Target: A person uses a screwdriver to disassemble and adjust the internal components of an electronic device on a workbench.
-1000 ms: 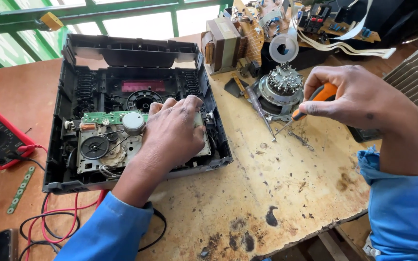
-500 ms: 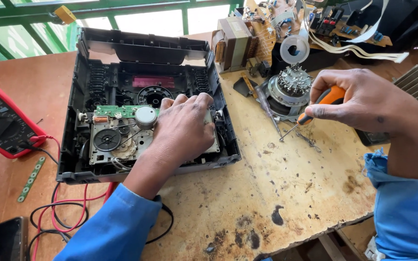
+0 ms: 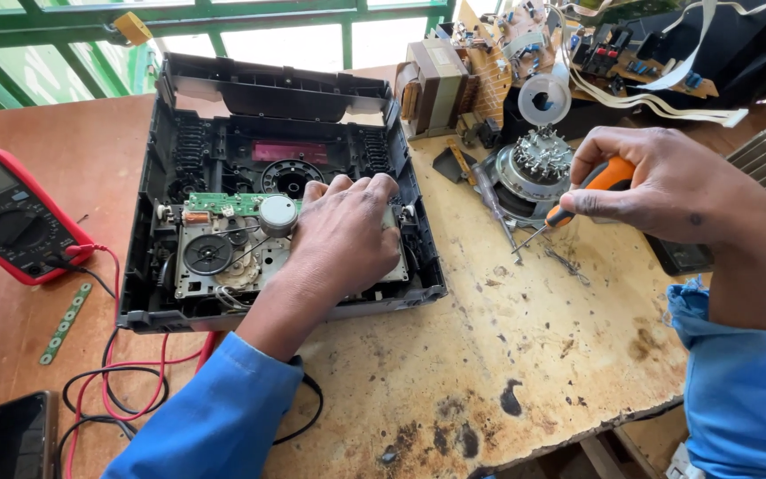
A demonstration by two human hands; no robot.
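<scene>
The left hand [image 3: 345,235] lies flat, fingers spread, on the open black plastic tape player [image 3: 281,195] on the worktop [image 3: 454,355]. The right hand [image 3: 658,182] has its grip pinched on an orange-handled screwdriver [image 3: 569,202]. Its tip slants down-left toward the player, probably just above the worktop.

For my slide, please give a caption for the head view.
Left hand rests inside an opened cassette deck; right hand holds an orange-handled screwdriver.

Matt black plastic cassette deck casing [image 3: 190,160], dull metal tape mechanism plate [image 3: 214,266], glossy orange plastic screwdriver handle [image 3: 609,176] with bright steel shaft, rough stained plywood counter [image 3: 507,355], red rubbery multimeter [image 3: 11,213], blue cloth sleeves [image 3: 214,417]
</scene>
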